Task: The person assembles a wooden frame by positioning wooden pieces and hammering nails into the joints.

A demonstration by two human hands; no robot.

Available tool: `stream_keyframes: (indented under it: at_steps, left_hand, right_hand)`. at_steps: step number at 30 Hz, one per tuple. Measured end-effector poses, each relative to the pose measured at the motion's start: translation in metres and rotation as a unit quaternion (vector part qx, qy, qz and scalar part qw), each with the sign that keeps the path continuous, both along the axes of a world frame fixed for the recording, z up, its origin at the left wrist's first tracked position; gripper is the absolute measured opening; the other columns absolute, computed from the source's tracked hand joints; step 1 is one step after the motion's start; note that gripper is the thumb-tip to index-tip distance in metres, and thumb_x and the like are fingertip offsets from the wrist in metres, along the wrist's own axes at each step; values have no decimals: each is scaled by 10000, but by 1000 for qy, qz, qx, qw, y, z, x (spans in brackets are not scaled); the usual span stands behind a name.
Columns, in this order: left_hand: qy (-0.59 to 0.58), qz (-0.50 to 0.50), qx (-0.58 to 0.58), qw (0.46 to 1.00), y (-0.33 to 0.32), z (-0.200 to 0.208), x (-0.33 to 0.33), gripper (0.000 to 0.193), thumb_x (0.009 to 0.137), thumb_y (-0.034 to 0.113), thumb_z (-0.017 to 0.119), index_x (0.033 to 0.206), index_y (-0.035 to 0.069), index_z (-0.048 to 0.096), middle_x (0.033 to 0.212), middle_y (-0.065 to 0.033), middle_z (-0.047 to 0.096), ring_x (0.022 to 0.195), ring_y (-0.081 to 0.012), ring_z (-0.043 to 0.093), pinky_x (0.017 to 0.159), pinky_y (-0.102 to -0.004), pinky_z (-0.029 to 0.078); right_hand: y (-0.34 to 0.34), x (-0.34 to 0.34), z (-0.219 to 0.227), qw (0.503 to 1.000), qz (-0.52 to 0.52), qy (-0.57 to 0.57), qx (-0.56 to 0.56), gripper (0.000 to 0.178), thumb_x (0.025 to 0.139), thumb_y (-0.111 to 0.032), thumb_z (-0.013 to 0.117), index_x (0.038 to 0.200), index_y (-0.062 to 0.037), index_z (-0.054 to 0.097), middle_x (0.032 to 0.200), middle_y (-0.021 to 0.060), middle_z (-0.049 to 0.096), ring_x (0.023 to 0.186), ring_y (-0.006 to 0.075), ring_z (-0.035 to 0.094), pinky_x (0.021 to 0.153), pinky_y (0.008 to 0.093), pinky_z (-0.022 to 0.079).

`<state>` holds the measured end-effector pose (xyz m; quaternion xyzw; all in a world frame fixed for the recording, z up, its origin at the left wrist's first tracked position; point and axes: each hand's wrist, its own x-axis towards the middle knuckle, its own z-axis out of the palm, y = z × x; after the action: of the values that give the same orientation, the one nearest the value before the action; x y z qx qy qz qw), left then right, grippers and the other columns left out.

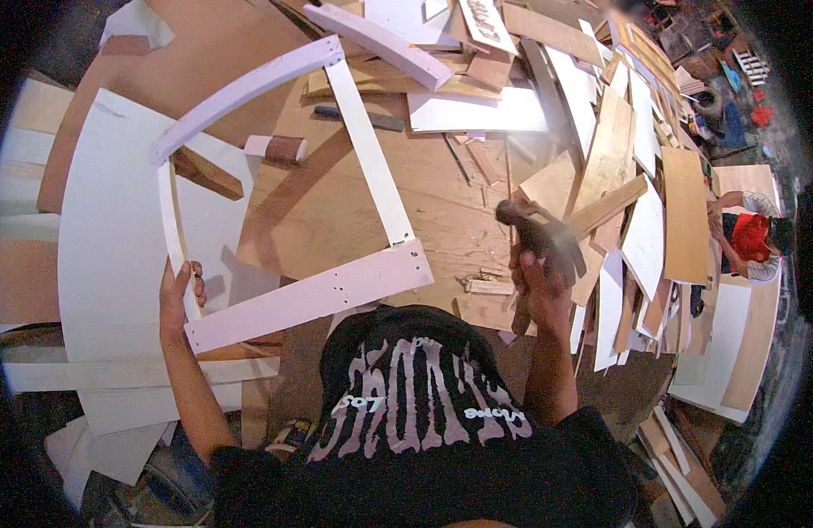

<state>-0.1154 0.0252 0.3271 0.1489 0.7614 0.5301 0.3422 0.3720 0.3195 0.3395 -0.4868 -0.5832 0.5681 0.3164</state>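
Note:
My left hand (179, 295) is closed around the left rail of a white wooden frame (305, 297), near its lower left corner. The frame has four sides, with a broad lower board, two narrow side rails and a thicker far piece. Small dark holes or nail marks show near its corners and midway along the broad board. To the right of the frame, my right hand (543, 286) is raised and closed on a claw hammer (540, 233). The hammer's dark head is slightly blurred and stands apart from the frame. Its handle is mostly hidden by my fingers.
Under the frame lies a brown wooden worktop (283, 207). A dark rod-like tool (361, 119) and a white-and-brown block (275, 149) lie beyond it. Scrap boards (611, 145) are heaped at the right. Another person (748, 234) sits at the far right.

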Motion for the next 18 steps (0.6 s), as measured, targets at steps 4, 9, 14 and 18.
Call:
stream_keyframes:
  at_steps: [4, 9, 14, 18]
  left_hand:
    - [-78, 41, 108, 990, -17, -21, -3, 501, 1009, 316, 618, 1394, 32, 468, 990, -66, 576, 669, -80, 480, 533, -218, 430]
    - [-122, 6, 198, 973, -41, -58, -12, 646, 998, 378, 626, 1484, 7, 418, 1168, -143, 620, 703, -84, 451, 551, -209, 397]
    - [-233, 38, 339, 911, -18, -27, 11, 873, 1012, 529, 542, 1606, 14, 164, 1556, -271, 345, 1157, -259, 549, 871, -343, 548]
    - [-405, 26, 654, 638, -2, -60, 43, 925, 1019, 617, 435, 1637, 82, 1, 1692, -228, 62, 1550, -365, 203, 1213, -517, 361]
  right_hand:
    - [-17, -31, -13, 965, 4, 230, -126, 451, 962, -189, 715, 1355, -49, 543, 927, 54, 591, 627, 95, 482, 532, 244, 405]
    - [-31, -101, 41, 900, 206, -183, 338, 690, 765, -321, 895, 1335, -66, 602, 1138, 98, 673, 1001, 205, 636, 817, 333, 532]
    - [-33, -112, 25, 966, 69, -60, 242, 605, 721, -313, 913, 1221, -56, 689, 1196, 131, 707, 1118, 296, 678, 943, 430, 541]
    - [-18, -95, -4, 988, 86, -52, 122, 531, 753, -258, 907, 1186, -44, 686, 1112, 106, 726, 1009, 270, 702, 924, 390, 561]
